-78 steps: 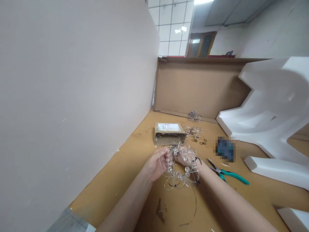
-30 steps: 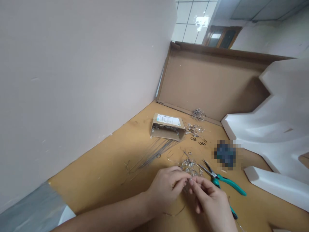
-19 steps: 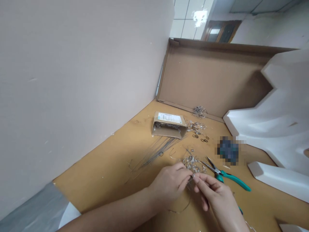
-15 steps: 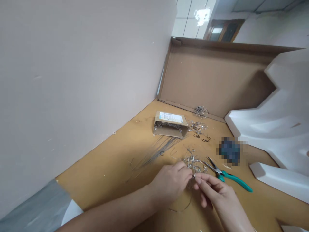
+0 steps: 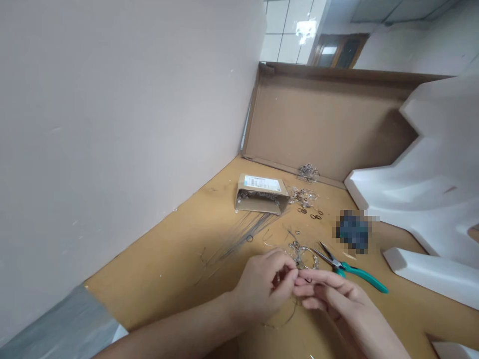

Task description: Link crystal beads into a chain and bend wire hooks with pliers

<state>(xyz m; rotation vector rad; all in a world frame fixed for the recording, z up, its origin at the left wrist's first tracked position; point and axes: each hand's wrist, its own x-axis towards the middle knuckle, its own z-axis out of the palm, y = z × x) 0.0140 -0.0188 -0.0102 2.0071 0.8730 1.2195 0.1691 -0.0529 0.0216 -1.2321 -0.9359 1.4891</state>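
Note:
My left hand (image 5: 262, 286) and my right hand (image 5: 333, 296) meet fingertip to fingertip low over the wooden table (image 5: 179, 264). Both pinch a thin wire piece (image 5: 295, 276) between thumb and forefinger. A loop of wire (image 5: 284, 319) trails from the pinch down onto the table under my hands. Just beyond my fingers lies a small cluster of clear beads and wire rings (image 5: 303, 252).
Teal-handled pliers (image 5: 352, 271) lie right of my hands. A small cardboard box (image 5: 261, 192) with straight wires (image 5: 243, 234) spilling out sits further back, with ring piles (image 5: 307, 197) beside it. A white wall panel stands left, a cardboard sheet (image 5: 322, 124) behind, white foam blocks (image 5: 422, 174) right.
The beaded wire wreath I held up earlier is out of my hands. My hands have come down near the table and closed into a pinch on a thin wire, with fingertips drawn tighter together.

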